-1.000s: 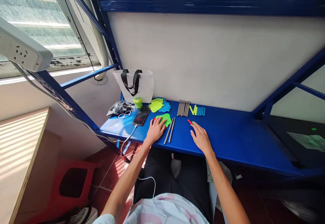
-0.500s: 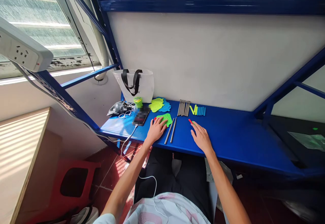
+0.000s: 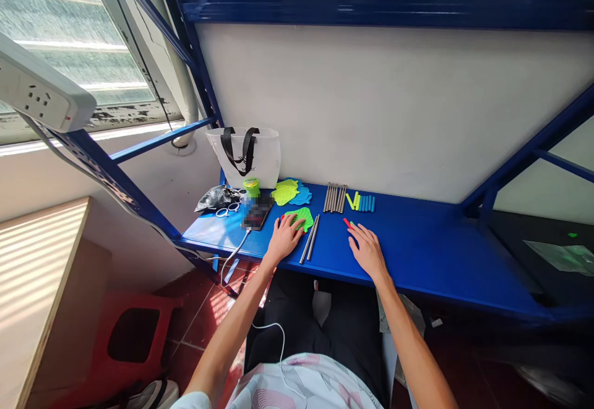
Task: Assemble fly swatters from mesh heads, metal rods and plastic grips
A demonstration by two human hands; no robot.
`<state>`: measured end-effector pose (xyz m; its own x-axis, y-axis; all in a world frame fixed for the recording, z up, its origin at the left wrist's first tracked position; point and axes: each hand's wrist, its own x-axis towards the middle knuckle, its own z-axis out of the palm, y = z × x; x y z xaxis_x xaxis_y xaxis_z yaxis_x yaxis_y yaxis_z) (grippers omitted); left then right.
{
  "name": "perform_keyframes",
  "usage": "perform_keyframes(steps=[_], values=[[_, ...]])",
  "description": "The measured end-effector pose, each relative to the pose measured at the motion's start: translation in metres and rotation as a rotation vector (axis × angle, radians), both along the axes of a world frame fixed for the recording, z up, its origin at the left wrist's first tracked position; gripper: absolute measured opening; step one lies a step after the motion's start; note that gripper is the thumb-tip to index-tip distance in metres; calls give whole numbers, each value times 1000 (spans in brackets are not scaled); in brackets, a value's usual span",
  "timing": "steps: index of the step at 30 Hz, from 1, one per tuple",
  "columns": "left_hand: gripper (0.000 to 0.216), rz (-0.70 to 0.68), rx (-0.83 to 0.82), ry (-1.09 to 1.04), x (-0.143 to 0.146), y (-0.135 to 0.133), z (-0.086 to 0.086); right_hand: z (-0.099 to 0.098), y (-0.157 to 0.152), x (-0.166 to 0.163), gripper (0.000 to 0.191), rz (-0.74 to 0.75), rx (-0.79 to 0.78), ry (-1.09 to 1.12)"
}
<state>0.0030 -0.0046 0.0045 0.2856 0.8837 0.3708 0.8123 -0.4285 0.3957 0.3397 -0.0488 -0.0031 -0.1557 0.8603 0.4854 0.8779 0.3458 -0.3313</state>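
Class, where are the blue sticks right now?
In the head view, the blue sticks lie on the desk just right of the yellow sticks, beyond the right hand.

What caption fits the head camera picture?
Left hand at green mesh piece, right hand at red stick, two metal rods between.

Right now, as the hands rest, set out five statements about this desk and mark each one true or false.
1. The left hand lies over part of the green mesh piece. True.
2. The white bag stands at the right end of the desk. False: the white bag stands at the back left.
3. Two loose metal rods lie between the hands. True.
4. The short blue sticks lie to the left of the short yellow sticks. False: the short blue sticks lie to their right.
5. A red stick lies close in front of the right hand. True.
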Motion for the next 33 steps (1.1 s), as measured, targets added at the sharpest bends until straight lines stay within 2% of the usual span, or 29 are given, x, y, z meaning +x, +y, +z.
perform_keyframes(steps=[5,7,10,12,15,20,24,27,30,33], values=[[32,31,5,-112,-2,0,12,4,2,1,49,-51,75,26],[27,91,2,-122,-2,-2,21,2,3,1,49,-71,63,-14],[38,178,-71,-26,4,-10,38,-1,4,2,48,-63,36,-43],[48,141,-157,76,9,-19,46,-3,5,3,45,-62,32,-31],[48,71,-252,206,18,-31,54,-4,6,6,44,-94,17,-3],[29,68,-297,331,27,-41,52,-5,7,8,42,-116,-22,20],[36,136,-281,308,36,-41,43,-7,7,7,39,-104,0,32],[37,174,-289,246,41,-38,35,-6,7,6,40,-104,17,32],[37,150,-268,143,36,-33,33,-1,6,6,43,-113,29,44],[37,106,-216,-85,23,-24,38,8,4,3,46,-99,48,122]])
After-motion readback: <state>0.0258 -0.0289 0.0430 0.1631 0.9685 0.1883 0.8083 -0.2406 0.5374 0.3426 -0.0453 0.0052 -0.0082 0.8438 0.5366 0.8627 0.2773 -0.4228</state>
